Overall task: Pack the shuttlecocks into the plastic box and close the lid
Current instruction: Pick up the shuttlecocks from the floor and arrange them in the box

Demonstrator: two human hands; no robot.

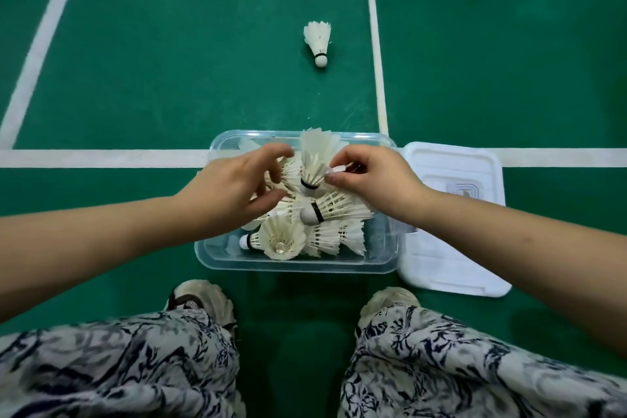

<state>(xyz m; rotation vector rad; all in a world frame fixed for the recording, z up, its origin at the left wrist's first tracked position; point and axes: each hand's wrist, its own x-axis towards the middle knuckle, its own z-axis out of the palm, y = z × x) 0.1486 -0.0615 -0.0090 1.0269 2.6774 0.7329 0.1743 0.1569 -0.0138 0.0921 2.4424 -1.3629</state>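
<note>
Box (217, 249) holds shuttlecocks (325, 210); lid (451, 214) beside.

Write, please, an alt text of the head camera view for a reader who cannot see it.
Both hands, left hand and right hand, arrange white shuttlecocks in a clear plastic box on a green court floor. The white lid lies beside the box, and one stray shuttlecock lies farther ahead.
</note>
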